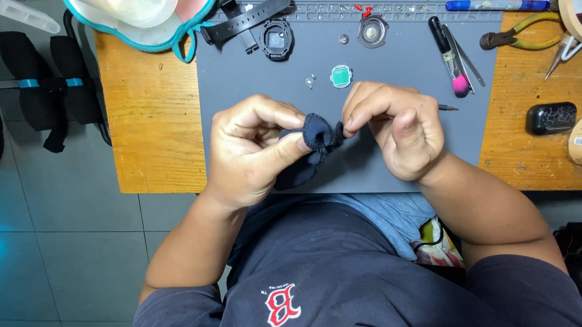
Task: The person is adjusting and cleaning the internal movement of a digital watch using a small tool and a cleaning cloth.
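Note:
My left hand (250, 149) pinches a small dark blue cloth (317, 137) above the near part of a grey work mat (392, 65). My right hand (395, 128) grips the cloth's right edge with thumb and forefinger; whatever may be wrapped inside is hidden. A thin tool tip (449, 107) sticks out from behind my right hand. Just beyond my hands lie a small square green-faced watch module (341, 76) and a tiny metal part (310, 81).
On the mat's far side lie a black watch case with strap (276, 38), a round metal case back (372, 31), a black pen-like tool with a pink brush (450, 57) and tweezers. Pliers (517, 37), a black pouch (551, 117) and a wooden table (149, 124) surround it.

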